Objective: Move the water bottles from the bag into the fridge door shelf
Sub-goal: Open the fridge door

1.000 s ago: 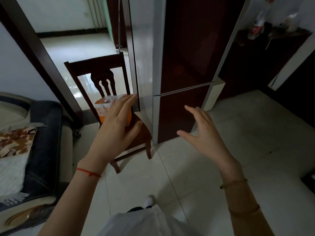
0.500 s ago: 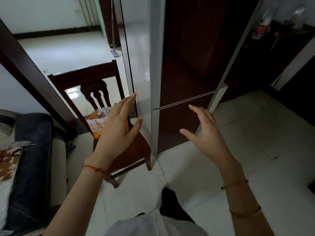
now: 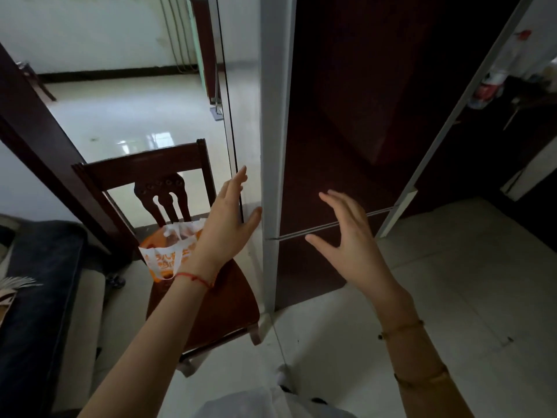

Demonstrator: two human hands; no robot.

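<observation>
An orange and white plastic bag (image 3: 168, 254) sits on the seat of a dark wooden chair (image 3: 144, 173), left of the fridge (image 3: 346, 131). No bottle shows inside the bag. The fridge is tall, with dark red doors and a pale grey side edge; both doors are closed. My left hand (image 3: 226, 227) is open, raised in front of the bag, its fingertips at the fridge's left side. My right hand (image 3: 349, 236) is open with fingers spread, just in front of the seam between the upper and lower doors.
A dark sofa (image 3: 39, 297) with a cushion stands at the far left. A dark door frame (image 3: 45, 140) runs diagonally behind the chair. Bottles stand on a dark cabinet (image 3: 488, 89) at the upper right. Pale floor tiles (image 3: 452, 297) spread to the right.
I have stepped closer to the fridge. My left hand has risen from over the bag to the fridge's left side. My right hand has moved up toward the door seam.
</observation>
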